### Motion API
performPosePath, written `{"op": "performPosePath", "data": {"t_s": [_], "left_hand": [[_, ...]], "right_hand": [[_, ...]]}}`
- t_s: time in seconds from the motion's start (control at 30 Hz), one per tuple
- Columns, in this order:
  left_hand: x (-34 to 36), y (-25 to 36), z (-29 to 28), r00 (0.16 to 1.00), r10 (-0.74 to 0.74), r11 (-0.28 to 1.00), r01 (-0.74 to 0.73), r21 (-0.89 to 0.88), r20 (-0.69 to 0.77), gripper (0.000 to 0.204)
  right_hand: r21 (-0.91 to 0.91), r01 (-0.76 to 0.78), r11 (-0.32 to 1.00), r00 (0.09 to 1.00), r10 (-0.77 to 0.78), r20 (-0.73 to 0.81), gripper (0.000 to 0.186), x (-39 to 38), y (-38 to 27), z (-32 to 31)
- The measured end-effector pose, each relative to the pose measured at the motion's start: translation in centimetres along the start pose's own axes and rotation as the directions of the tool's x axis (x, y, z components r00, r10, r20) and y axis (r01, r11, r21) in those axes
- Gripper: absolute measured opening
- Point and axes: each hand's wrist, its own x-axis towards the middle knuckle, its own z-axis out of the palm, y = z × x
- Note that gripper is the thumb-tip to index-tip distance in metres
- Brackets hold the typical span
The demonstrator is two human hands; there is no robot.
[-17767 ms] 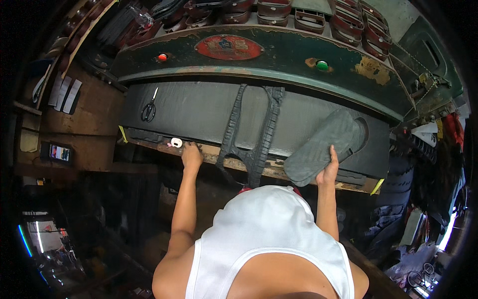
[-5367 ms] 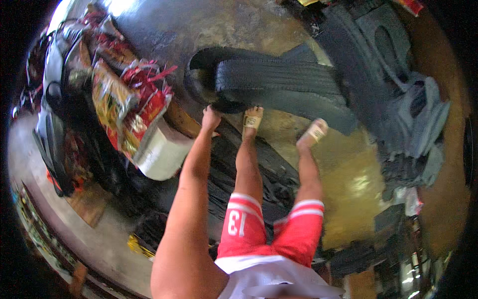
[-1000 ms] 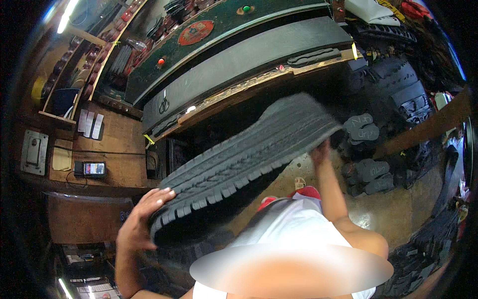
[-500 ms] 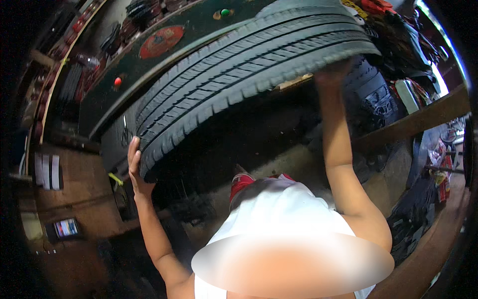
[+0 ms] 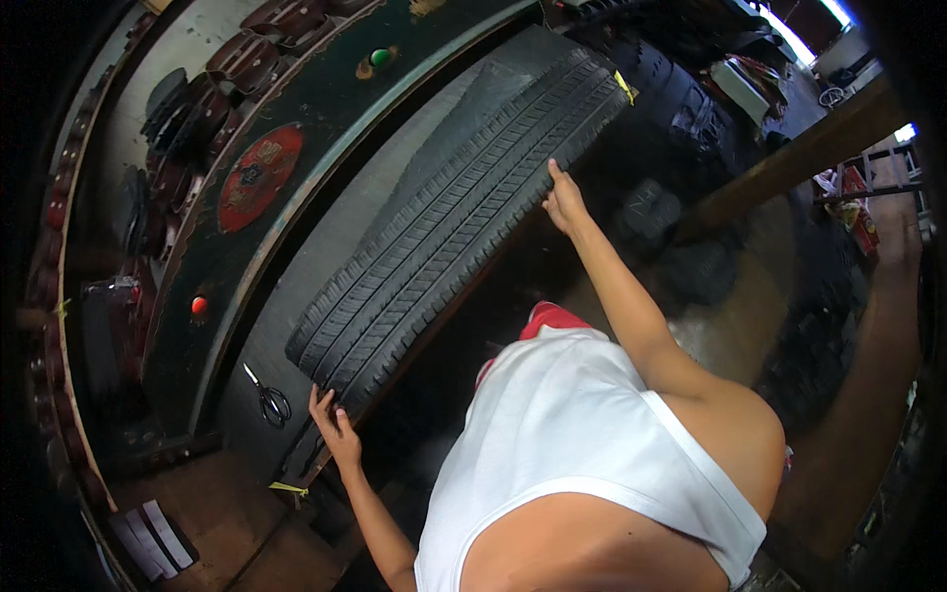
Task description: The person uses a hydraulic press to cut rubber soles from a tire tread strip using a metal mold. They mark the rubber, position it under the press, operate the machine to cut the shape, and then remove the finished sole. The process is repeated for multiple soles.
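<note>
A black tire tread strip (image 5: 464,227), grooved along its length, lies slantwise on a dark work surface (image 5: 345,237). My left hand (image 5: 337,434) is at the strip's near-left end, fingers stretched and apart, their tips touching its corner. Farther right, my right hand (image 5: 566,205) grips the near edge of the strip, with some fingers out of sight. A pair of black-handled scissors (image 5: 273,407) rests on the surface, just left of my left hand.
A dark green board (image 5: 247,257) with a red emblem borders the far side. Behind it stand several brown leather-like items (image 5: 252,64). Pale strips (image 5: 153,538) lie at the lower left. A wooden beam (image 5: 799,153) crosses the right, beside stacked black rubber (image 5: 671,89).
The tread strip has come down from in front of the board onto the work surface, and both hands have lowered with it. The scissors now show fully. My view has turned.
</note>
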Motion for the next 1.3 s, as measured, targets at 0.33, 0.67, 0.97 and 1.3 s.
{"op": "performPosePath", "data": {"t_s": [0.33,0.67,0.97,1.3], "left_hand": [[6.3,4.2,2.6,0.812,-0.562,0.817,0.574,0.042,-0.160,0.092],[4.8,7.8,-2.8,0.802,-0.566,0.821,0.529,-0.215,-0.190,0.085],[6.4,13.3,2.0,0.948,-0.275,0.638,0.306,0.706,-0.162,0.080],[-5.3,-4.5,-3.0,0.729,-0.032,0.912,0.302,0.279,-0.684,0.047]], "right_hand": [[0.061,0.170,0.984,0.978,-0.161,-0.135,0.053,9.1,-6.5,-2.6],[0.210,0.253,0.945,0.919,-0.302,0.253,0.045,2.2,-6.3,6.3],[0.057,0.210,0.976,0.976,-0.213,0.043,0.038,5.1,-6.2,8.5],[-0.147,0.064,0.987,0.922,-0.002,0.388,0.052,-6.7,-2.1,12.5]]}}
